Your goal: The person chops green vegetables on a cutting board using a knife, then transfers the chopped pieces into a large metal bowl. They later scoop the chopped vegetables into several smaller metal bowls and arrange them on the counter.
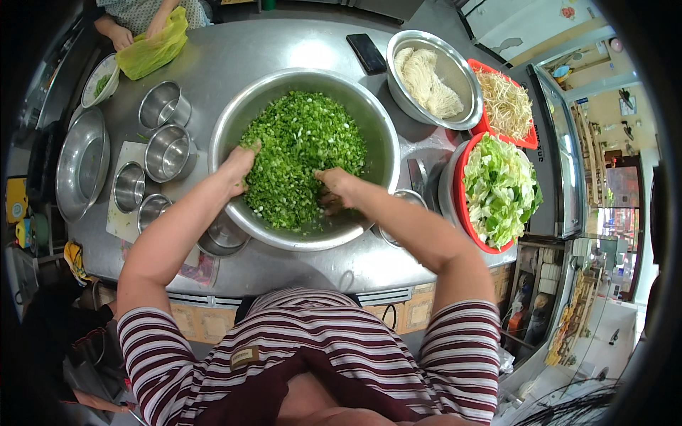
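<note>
A large stainless steel bowl (381,138) holds a heap of finely chopped green onions (303,144). My left hand (241,166) is inside the left side of the bowl against the heap, with its fingers partly buried. At the lower right of the heap is my right hand (340,189), its fingers bent down into the greens and blurred. The greens hide whether either hand grips any of them. Bare steel of the bowl's inner wall shows on the right.
Several steel pots (169,154) and a white cutting board (120,215) lie left of the bowl. To the right are a colander of noodles (426,80), bean sprouts (506,101) and cut lettuce (498,191). A phone (366,53) lies behind. Across the table, another person's hands hold a yellow-green plastic bag (154,50).
</note>
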Demonstrator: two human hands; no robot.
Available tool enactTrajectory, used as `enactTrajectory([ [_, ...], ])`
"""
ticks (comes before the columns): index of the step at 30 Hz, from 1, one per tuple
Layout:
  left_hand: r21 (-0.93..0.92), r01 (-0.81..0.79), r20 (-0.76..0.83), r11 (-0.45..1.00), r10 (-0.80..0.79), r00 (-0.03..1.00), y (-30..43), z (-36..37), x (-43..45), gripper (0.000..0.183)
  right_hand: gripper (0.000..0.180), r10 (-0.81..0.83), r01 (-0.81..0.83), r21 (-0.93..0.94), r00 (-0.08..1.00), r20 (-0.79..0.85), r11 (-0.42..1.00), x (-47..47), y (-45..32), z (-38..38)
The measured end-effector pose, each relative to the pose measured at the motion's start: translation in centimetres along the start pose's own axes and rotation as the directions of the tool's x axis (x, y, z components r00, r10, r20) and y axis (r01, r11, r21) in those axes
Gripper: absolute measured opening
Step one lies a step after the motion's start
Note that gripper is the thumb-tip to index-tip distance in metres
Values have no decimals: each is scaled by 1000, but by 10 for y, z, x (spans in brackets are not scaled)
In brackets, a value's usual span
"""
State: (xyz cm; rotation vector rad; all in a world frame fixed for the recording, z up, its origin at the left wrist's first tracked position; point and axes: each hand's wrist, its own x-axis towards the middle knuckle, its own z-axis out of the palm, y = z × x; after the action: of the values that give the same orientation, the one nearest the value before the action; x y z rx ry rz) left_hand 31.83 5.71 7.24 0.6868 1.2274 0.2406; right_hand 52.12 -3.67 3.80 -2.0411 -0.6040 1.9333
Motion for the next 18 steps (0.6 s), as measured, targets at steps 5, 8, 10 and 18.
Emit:
enactTrajectory([
  [5, -35, 134, 69, 990, -131, 989, -6, 15, 30, 48, 59, -35, 24, 460, 999, 16, 887, 48, 9, 36],
  [8, -112, 158, 272, 981, -122, 955, 19, 26, 4, 40, 61, -234, 110, 584, 962, 141, 805, 13, -15, 23],
  [10, -97, 10, 292, 995, 19, 956, 30, 22, -2, 36, 62, -220, 215, 264, 975, -14, 940, -59, -56, 13],
  [18, 259, -184, -81, 948, 211, 974, 15, -24, 112, 52, 55, -235, 239, -60, 821, -520, 969, -6, -61, -73],
])
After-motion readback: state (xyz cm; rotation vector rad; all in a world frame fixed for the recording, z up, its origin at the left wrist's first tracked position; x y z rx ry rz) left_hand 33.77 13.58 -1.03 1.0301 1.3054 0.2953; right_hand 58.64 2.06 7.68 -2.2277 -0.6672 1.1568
